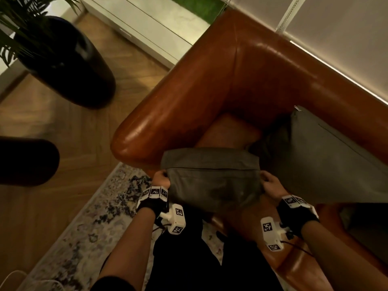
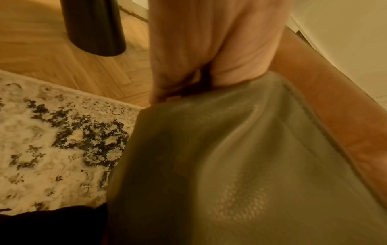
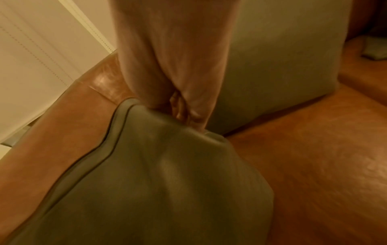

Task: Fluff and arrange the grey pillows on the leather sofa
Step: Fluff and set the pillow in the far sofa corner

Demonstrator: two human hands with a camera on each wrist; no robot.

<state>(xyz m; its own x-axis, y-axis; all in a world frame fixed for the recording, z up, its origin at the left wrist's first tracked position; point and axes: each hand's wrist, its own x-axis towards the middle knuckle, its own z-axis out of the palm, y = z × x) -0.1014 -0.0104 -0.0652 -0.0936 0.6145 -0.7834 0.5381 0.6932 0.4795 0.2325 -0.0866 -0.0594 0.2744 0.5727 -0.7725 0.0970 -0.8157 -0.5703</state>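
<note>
I hold a small grey pillow (image 1: 212, 177) up in front of the brown leather sofa (image 1: 210, 85), near its left armrest. My left hand (image 1: 161, 179) grips the pillow's left corner and my right hand (image 1: 269, 182) grips its right corner. The left wrist view shows my left hand (image 2: 188, 82) bunching the pillow's fabric (image 2: 230, 165); the right wrist view shows my right hand (image 3: 182, 112) pinching the other corner of the pillow (image 3: 146, 182). A larger grey pillow (image 1: 327, 156) leans against the sofa back on the right, also seen behind my hand as the big pillow (image 3: 272, 66).
A tall dark planter (image 1: 65, 66) with a palm stands on the wooden floor left of the armrest. Another dark round object (image 1: 25, 162) sits at the left edge. A patterned rug (image 1: 84, 238) lies under my legs. White cabinets (image 1: 147, 28) and a blind (image 1: 336, 28) back the sofa.
</note>
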